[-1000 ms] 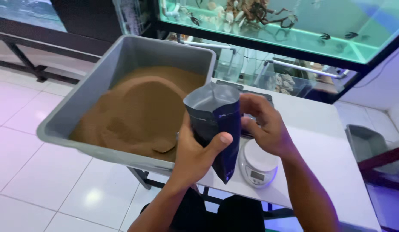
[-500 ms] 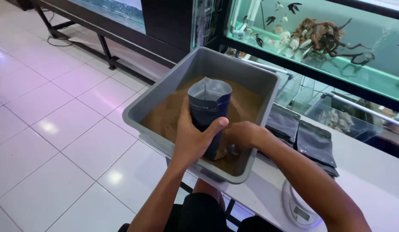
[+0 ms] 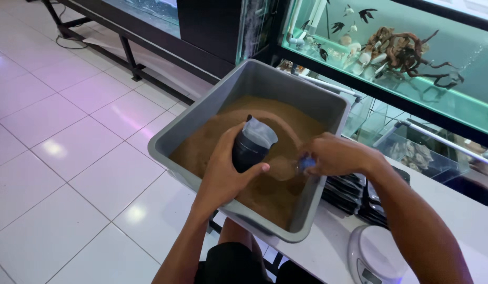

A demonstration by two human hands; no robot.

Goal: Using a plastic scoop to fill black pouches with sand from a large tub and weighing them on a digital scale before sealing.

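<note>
A grey plastic tub holds brown granular material and overhangs the edge of a white table. My left hand grips a dark stand-up pouch, its mouth open and tilted to the right, low inside the tub. My right hand is inside the tub to the right of the pouch, closed around a clear scoop with a blue part. The scoop sits just right of the pouch mouth, above the brown material.
A white digital kitchen scale sits on the white table at lower right. A stack of dark pouches lies beside the tub. Aquarium tanks on dark frames stand behind. White floor tiles lie to the left.
The pouch moved from above the scale over into the tub and now sits low against the brown material. My right hand let go of the pouch and now holds the scoop.
</note>
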